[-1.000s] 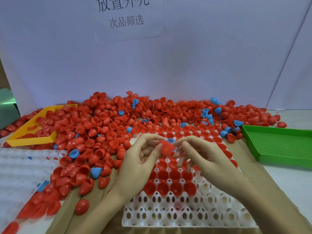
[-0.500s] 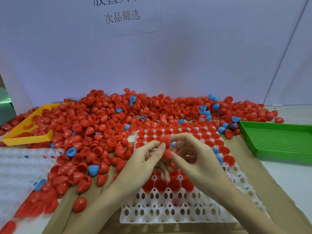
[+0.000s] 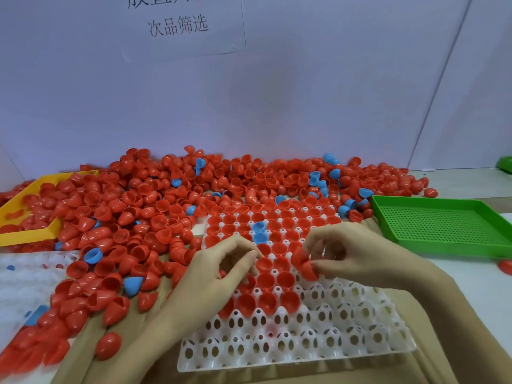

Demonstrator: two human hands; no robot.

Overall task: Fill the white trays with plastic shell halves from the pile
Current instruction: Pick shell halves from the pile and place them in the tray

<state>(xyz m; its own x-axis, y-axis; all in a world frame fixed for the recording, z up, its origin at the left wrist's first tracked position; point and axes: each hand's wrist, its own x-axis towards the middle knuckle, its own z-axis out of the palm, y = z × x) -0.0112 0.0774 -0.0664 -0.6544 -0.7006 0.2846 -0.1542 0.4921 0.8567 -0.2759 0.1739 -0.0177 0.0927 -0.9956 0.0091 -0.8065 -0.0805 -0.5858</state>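
Hands have parted over the tray; the right one now carries the shells alone.

A second ago I had both hands bunched together around one red shell above the middle of the white tray (image 3: 299, 353); now my left hand (image 3: 219, 270) has drawn back to the tray's left side, fingers loosely curled, and I cannot tell whether it holds anything, while my right hand (image 3: 343, 256) pinches what looks like a nested pair of red shell halves (image 3: 303, 263) just above the open cells at the right of the filled block. I judge the stuck pair is being split and the next cell is about to be filled. The far rows are full, the near rows bare; the pile (image 3: 138, 206) lies beyond and to the left on the surface.
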